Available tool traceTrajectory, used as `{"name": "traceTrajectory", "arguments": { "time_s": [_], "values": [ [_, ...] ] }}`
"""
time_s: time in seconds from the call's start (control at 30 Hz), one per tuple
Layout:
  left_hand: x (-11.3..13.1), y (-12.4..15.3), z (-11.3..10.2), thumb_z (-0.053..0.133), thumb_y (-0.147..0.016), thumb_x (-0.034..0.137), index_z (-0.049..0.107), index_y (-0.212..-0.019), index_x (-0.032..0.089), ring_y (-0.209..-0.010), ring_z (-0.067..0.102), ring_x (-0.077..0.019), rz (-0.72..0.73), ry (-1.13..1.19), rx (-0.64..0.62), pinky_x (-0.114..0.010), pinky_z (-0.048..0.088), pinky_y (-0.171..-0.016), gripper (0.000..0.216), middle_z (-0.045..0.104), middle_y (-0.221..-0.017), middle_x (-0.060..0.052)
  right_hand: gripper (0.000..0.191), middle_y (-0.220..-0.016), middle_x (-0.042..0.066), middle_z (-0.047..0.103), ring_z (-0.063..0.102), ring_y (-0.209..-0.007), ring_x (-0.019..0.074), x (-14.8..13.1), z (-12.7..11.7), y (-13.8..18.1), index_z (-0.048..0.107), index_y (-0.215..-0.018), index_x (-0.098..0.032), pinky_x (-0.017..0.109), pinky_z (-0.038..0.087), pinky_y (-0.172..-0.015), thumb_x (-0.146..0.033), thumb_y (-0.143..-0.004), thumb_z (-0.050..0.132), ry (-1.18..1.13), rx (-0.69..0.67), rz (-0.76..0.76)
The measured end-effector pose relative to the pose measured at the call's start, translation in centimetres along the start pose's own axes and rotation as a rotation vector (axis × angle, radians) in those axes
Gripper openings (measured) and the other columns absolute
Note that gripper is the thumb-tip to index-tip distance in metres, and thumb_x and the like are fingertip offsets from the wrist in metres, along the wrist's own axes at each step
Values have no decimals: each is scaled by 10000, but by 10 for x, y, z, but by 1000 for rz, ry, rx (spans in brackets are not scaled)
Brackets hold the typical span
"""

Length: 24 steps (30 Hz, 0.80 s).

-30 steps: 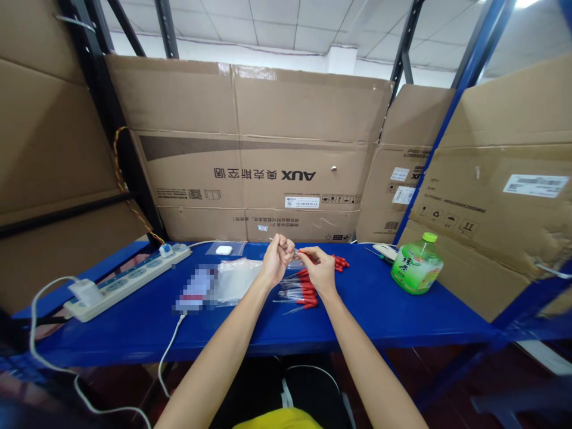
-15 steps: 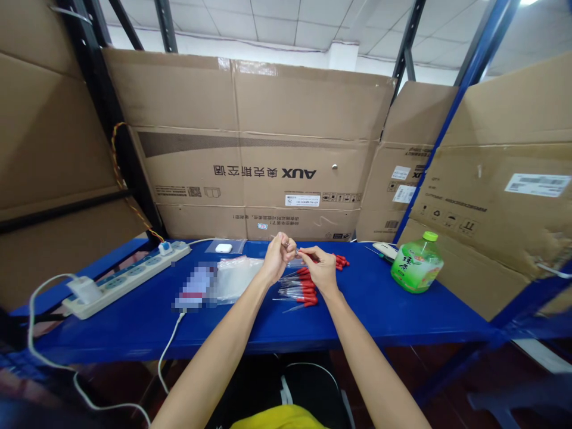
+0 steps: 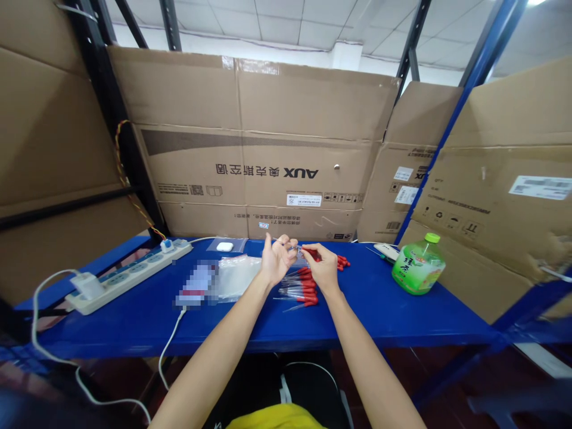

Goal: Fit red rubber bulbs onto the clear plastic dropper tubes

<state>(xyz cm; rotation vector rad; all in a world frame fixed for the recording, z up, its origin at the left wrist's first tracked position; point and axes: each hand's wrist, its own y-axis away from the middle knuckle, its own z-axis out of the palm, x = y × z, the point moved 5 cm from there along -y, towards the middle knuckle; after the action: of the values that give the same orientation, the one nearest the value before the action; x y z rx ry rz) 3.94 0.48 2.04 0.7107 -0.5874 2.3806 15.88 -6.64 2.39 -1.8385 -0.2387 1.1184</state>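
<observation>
My left hand (image 3: 277, 262) is turned palm up, its thumb lifted away and its fingers loosely curled apart. A thin shaft crosses by its fingertips. My right hand (image 3: 323, 268) pinches a red-ended glass dropper (image 3: 310, 254) between thumb and fingers, with its narrow end towards the left hand. Below and between the hands lies a row of similar droppers (image 3: 308, 292), clear thin tubes to the left and red bulbs to the right. More red bulbs (image 3: 343, 262) show just beyond the right hand.
On the blue table (image 3: 379, 322) are clear plastic bags (image 3: 236, 277), a blurred phone (image 3: 196, 285) on a cable, a white case (image 3: 224, 246) and a power strip (image 3: 134, 277). A green bottle (image 3: 419, 265) stands right, near a white object (image 3: 386, 251). Cardboard walls (image 3: 268, 143) surround the table.
My left hand has opened from a pinch, its thumb lifting away and its palm turning up. My right hand stays nearly in place with the dropper. The view has shifted slightly.
</observation>
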Motion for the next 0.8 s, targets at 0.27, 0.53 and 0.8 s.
{"name": "traceTrajectory", "arguments": {
  "time_s": [0.27, 0.53, 0.8],
  "values": [
    [8, 1, -5, 428, -991, 499, 282, -716, 206, -398, 181, -53, -21, 210, -30, -191, 191, -369, 427, 294, -638, 56, 278, -862, 45, 764, 733, -740, 214, 17, 13, 3, 695, -1060, -215, 323, 586, -706, -397, -851, 714, -240, -170, 206],
    [17, 1, -7, 389, -1011, 403, 247, -708, 210, -351, 136, -38, 25, 361, -32, -195, 122, -359, 386, 247, -596, 79, 279, -789, 37, 765, 743, -720, 225, 15, 19, 5, 720, -914, -207, 337, 605, -670, -439, -775, 787, -455, -199, 341],
    [13, 0, -6, 371, -1004, 403, 212, -695, 216, -351, 104, -38, 29, 350, -29, -208, 79, -365, 395, 209, -591, 84, 249, -799, 42, 781, 765, -727, 242, 17, 19, 8, 733, -853, -199, 382, 646, -733, -413, -756, 814, -485, -160, 348]
  ]
}}
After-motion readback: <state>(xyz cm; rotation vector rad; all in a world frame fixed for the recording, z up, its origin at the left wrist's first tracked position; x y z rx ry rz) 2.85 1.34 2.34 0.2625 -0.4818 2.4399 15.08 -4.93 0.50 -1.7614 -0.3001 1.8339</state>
